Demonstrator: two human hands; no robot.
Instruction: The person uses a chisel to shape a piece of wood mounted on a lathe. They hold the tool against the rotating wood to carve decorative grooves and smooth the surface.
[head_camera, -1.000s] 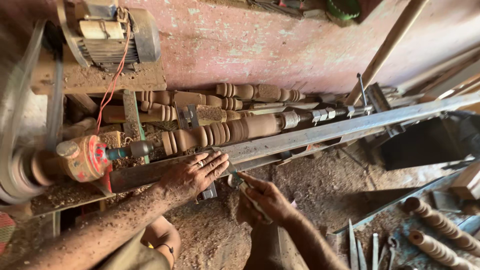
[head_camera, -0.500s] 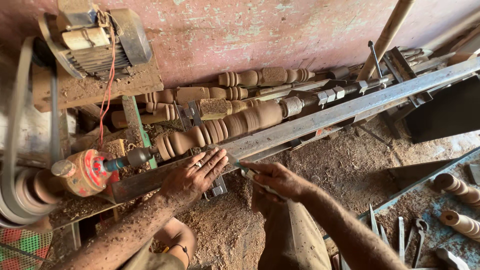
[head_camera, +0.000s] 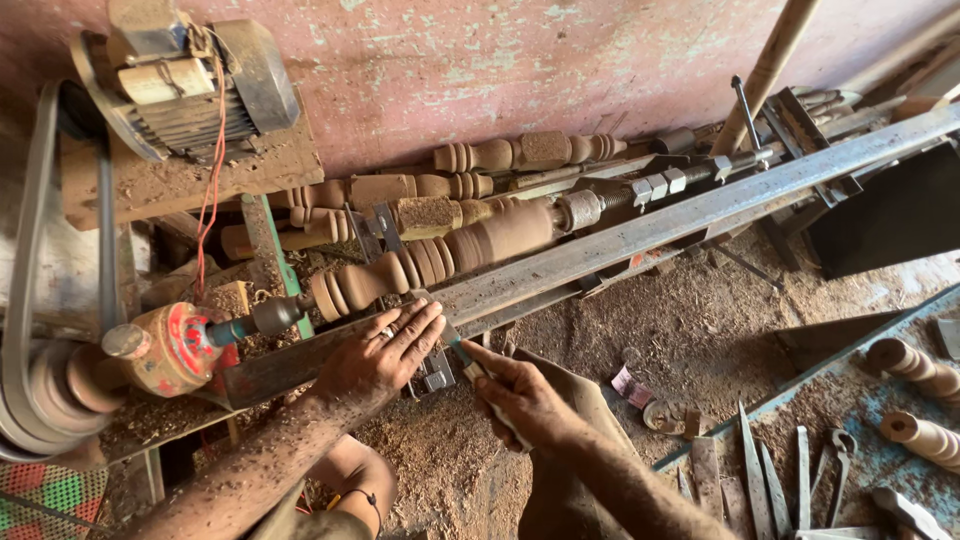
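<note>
At centre frame, the left hand (head_camera: 385, 350) is laid flat, fingers spread, on the metal rail (head_camera: 640, 235), just below the turned wooden spindle (head_camera: 440, 255) mounted on the lathe. The right hand (head_camera: 520, 395) is closed around a chisel (head_camera: 468, 362), lower centre, its tip hidden beneath the left fingers.

Lit evenly by soft, warm daylight; moderately bright overall, no harsh glare. Brightest along the pink wall (head_camera: 500, 60) and the metal rail (head_camera: 700, 205), which carries a mild sheen. Dimmer at the lower left corner and under the dark box (head_camera: 890, 215) at right. Short, soft shadows beneath the turned wooden spindle (head_camera: 440, 255) and the forearms. Sharp focus across the centre; slight softening and wide-angle stretch toward the edges. Belt (head_camera: 30, 240) at far left slightly smeared.
</note>
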